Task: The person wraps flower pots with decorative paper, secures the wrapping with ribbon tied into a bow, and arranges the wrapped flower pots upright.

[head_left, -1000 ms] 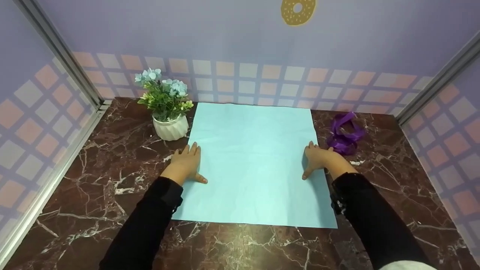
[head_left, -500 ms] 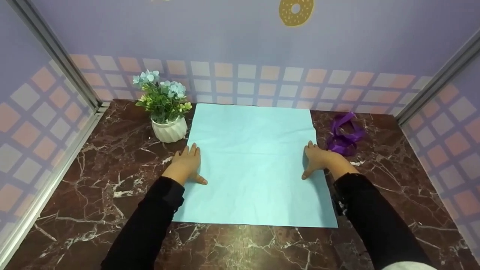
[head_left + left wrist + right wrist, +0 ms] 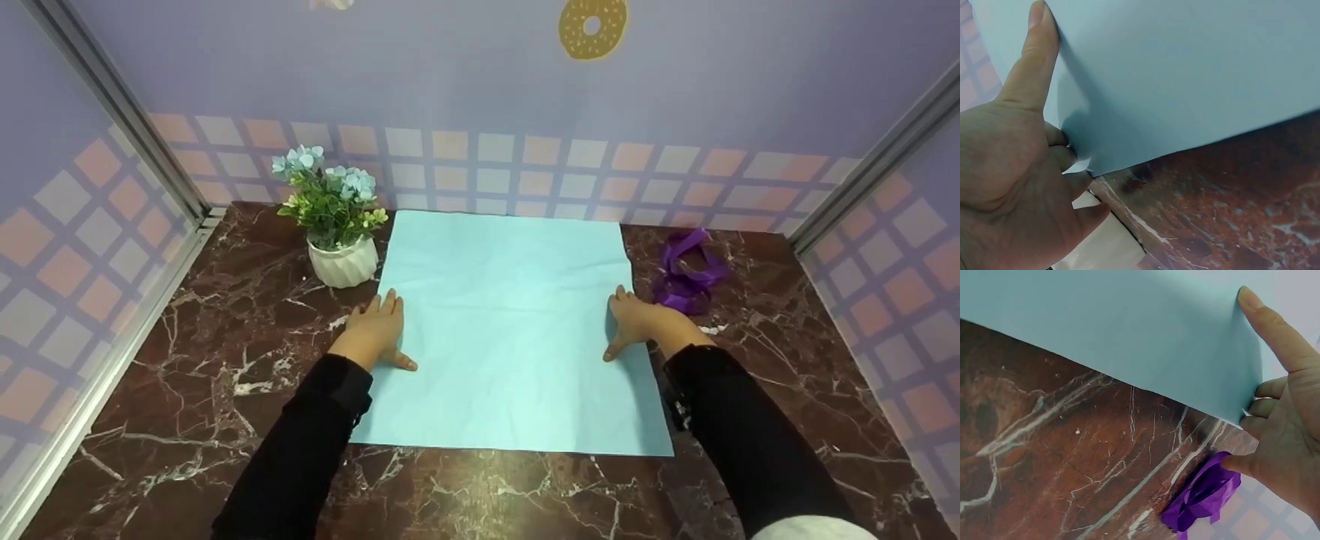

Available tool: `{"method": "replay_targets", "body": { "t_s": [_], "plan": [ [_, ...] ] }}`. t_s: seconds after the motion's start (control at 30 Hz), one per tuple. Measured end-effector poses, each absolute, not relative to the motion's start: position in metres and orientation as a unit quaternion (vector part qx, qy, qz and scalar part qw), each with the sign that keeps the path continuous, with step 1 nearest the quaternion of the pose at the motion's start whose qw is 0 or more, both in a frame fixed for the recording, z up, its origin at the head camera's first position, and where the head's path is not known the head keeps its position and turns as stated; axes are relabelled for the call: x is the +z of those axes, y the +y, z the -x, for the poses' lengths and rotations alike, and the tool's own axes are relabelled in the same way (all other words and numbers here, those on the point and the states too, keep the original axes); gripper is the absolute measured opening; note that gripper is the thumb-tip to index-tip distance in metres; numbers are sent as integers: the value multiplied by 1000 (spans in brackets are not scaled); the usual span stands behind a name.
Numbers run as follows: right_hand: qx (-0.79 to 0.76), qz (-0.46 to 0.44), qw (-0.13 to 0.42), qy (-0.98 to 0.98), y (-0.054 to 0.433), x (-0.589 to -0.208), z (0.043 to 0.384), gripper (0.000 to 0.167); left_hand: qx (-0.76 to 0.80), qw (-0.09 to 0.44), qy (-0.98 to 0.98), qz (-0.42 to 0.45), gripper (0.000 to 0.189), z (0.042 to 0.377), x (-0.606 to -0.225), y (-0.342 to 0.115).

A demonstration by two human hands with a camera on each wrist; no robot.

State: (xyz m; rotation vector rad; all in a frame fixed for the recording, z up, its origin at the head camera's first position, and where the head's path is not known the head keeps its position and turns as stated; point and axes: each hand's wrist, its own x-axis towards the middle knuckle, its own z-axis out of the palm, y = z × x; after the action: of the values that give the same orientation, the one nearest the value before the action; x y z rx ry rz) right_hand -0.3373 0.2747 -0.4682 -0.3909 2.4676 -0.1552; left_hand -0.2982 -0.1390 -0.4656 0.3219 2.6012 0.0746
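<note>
Pale-blue sheet lies on the marbled tabletop between potted plant and purple ribbon, left hand and right hand at its side edges, fingers extended, thumbs spread; likely light, soft, easily creased, best taken by opposite edges.

A small booth, walled on three sides; whether it belongs to a home, a shop or a studio cannot be told. The desk under the left hand and right hand has a red-brown, white-veined, marble-like top that stretches well past both. Beyond the hands stands a lilac back wall printed with a doughnut and a band of pink and white checks. Side walls with matching checks rise on either side of the hands, meeting it at grey posts. A plant just beyond the left hand decorates the desk
</note>
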Motion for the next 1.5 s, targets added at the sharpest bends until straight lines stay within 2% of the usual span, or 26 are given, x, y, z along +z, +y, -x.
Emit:
{"method": "replay_targets", "body": {
  "t_s": [0.4, 0.67, 0.83, 0.97, 1.1, 1.23, 1.5],
  "plan": [
    [-96, 133, 287, 944, 289, -474, 330, 117, 38, 235, 964, -117, 118, 296, -468, -144],
    [-105, 116, 270, 950, 283, -473, 326, 114, 71, 186, 975, -94, 113, 297, -470, -149],
    [-108, 114, 258, 953, 277, -475, 322, 116, 99, 137, 984, -58, 107, 300, -473, -158],
    [-129, 119, 268, 947, 275, -478, 321, 116, 136, 104, 985, -18, 102, 298, -471, -170],
    [-146, 113, 294, 938, 272, -477, 323, 115, 174, 102, 979, 25, 101, 297, -469, -180],
    [-116, 102, 311, 938, 264, -471, 327, 115, 206, 100, 971, 60, 100, 299, -468, -188],
    [-38, 100, 311, 945, 250, -468, 338, 112, 271, 45, 956, 102, 94, 309, -468, -195]
  ]
}}
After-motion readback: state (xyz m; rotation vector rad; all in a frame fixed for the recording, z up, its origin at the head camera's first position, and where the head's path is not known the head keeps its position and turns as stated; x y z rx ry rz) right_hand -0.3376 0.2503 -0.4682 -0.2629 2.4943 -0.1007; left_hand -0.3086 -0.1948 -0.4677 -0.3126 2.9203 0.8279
